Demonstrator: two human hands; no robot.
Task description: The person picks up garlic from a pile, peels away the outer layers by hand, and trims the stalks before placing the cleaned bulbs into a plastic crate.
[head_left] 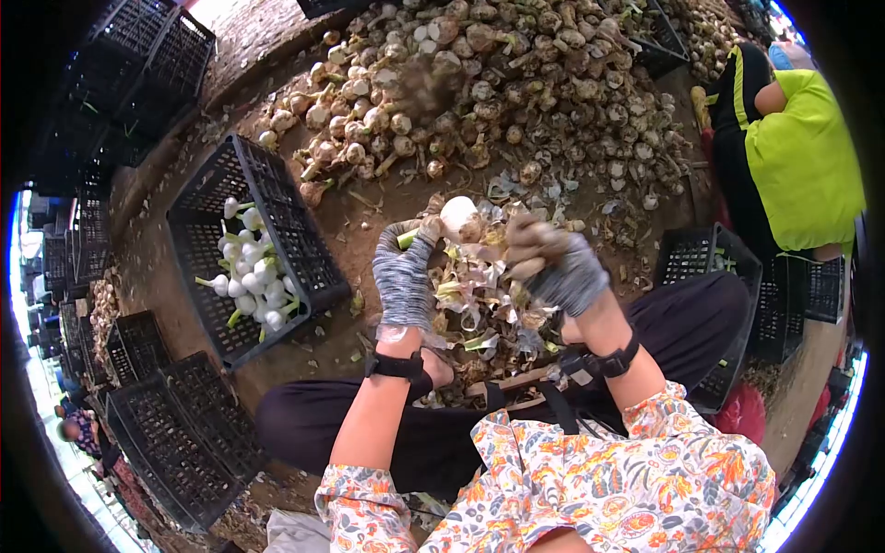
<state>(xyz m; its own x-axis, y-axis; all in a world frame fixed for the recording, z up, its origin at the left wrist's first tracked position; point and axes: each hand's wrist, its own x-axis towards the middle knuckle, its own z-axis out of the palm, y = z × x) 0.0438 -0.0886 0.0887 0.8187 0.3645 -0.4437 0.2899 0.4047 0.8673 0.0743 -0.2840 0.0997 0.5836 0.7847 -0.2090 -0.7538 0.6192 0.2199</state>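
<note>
My left hand (406,263), in a grey knit glove with soiled fingertips, is closed around a garlic bulb (458,217). The bulb's white, peeled side faces up, and its green stem (407,239) shows at the palm. Just right of the bulb is my right hand (548,261), gloved the same way and slightly blurred. Its fingers are curled in; whatever they may hold is hidden. Under both hands lies a heap of garlic skins and cut stem bits (475,300).
A large pile of unpeeled garlic (516,83) spreads ahead. To the left, a tilted black crate (313,244) holds peeled white bulbs (253,267). More black crates (184,433) stand lower left and at right (687,253). A person in a yellow-green top (802,157) sits at right.
</note>
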